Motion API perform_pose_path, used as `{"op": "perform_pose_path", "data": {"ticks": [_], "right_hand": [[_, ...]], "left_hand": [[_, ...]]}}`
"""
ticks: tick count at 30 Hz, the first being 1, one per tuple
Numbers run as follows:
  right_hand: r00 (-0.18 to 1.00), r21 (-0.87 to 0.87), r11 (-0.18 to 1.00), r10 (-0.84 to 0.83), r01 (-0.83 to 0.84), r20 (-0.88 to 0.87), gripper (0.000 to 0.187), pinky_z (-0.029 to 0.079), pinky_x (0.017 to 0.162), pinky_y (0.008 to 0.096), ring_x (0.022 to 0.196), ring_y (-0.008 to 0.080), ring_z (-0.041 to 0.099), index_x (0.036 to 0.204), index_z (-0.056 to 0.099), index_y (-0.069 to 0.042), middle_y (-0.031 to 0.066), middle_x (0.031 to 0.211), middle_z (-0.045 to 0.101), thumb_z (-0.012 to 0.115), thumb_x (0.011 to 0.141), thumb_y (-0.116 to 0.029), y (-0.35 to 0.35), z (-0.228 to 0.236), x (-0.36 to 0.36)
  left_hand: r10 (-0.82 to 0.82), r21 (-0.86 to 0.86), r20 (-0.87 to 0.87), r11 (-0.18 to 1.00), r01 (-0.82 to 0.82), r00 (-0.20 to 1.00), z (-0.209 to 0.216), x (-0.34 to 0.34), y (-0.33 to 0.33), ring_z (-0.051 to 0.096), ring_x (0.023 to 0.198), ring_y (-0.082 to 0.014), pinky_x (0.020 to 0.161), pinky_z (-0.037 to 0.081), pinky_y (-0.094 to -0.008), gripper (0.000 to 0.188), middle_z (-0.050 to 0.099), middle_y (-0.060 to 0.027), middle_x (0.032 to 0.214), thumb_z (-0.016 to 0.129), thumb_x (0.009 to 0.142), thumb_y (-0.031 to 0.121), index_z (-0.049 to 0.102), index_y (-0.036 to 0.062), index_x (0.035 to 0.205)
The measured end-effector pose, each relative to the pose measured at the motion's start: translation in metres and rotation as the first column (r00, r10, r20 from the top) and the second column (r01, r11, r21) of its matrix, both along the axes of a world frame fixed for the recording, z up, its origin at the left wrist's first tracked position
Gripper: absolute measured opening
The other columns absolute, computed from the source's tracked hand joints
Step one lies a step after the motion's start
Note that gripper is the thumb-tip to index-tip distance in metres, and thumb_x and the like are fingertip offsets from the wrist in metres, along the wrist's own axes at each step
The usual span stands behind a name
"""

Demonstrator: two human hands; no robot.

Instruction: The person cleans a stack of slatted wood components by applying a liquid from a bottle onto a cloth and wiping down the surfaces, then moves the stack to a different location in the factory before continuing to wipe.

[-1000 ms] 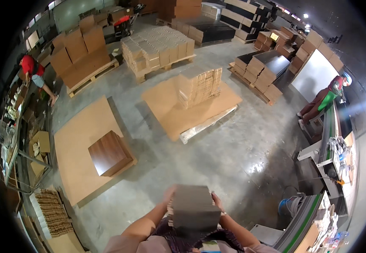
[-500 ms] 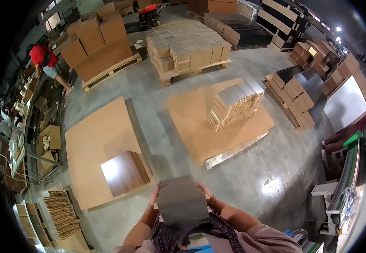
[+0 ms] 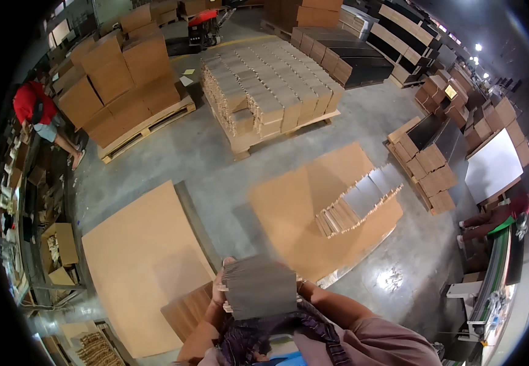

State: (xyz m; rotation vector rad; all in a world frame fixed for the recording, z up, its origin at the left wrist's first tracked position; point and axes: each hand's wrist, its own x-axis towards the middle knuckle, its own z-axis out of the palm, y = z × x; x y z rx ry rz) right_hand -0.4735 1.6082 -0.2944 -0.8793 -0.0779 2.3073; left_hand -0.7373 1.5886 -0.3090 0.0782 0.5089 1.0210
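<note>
Against my body I carry a stack of thin grey-topped boards (image 3: 261,288), its pale edges showing along the left side. My left hand (image 3: 220,284) is closed round the stack's left side, fingers at its far corner. On the opposite side my right hand (image 3: 299,287) grips it, mostly hidden behind the boards, with a bracelet at the wrist. Partly behind my left forearm lies a pile of brown wood-grain panels (image 3: 182,311) on a large cardboard sheet (image 3: 148,250). Ahead to the right, a row of similar grey-topped boards (image 3: 362,198) stands on a second cardboard sheet (image 3: 289,207).
A pallet (image 3: 246,145) heaped with grey-topped boards stands ahead. Brown cartons (image 3: 109,70) fill another pallet at far left, near a person in red (image 3: 35,104). A second person (image 3: 514,213) bends by a long machine (image 3: 490,287) on the right. Grey floor (image 3: 206,183) runs between the sheets.
My view has moved forward, so both cardboard sheets and the far pallets appear nearer or lower. The brown panels now sit partly behind my left arm. Both hands still hold the stack.
</note>
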Motion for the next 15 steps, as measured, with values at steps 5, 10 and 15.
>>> {"op": "perform_pose_path", "data": {"ticks": [5,10,15], "right_hand": [[0.890,0.118,0.990,-0.124,0.080,0.439,0.057,0.046,0.094,0.0361,0.106,0.0183,0.058,0.132,0.053,-0.006,0.0079,0.118,0.061,0.052,0.095,-0.050,0.101,0.075,-0.061],[0.978,-0.026,0.997,-0.072,0.079,0.194,0.055,0.050,0.086,0.0354,0.098,0.0186,0.061,0.128,0.055,-0.005,0.0096,0.110,0.063,0.055,0.094,-0.048,0.218,0.021,-0.097],[0.967,-0.142,0.986,-0.050,0.088,0.248,0.055,0.052,0.085,0.0357,0.095,0.0218,0.063,0.126,0.056,-0.002,0.0123,0.109,0.065,0.053,0.095,-0.047,0.343,0.017,-0.128]], "left_hand": [[-0.011,0.033,-0.212,0.999,0.018,0.977,0.009,-0.057,0.115,0.058,0.108,-0.0196,0.096,0.046,-0.0339,0.043,0.059,-0.0086,0.123,0.045,0.101,0.033,0.048,0.0028,0.131],[-0.111,-0.042,-0.161,0.993,0.106,0.981,0.022,-0.103,0.229,0.058,0.110,-0.0221,0.097,0.046,-0.0367,0.047,0.058,-0.0118,0.125,0.043,0.100,0.035,0.047,0.0019,0.133],[-0.036,0.067,-0.248,0.996,0.055,0.968,0.068,-0.108,0.354,0.056,0.114,-0.0251,0.098,0.045,-0.0381,0.047,0.058,-0.0139,0.126,0.039,0.100,0.033,0.046,0.0006,0.133]]}}
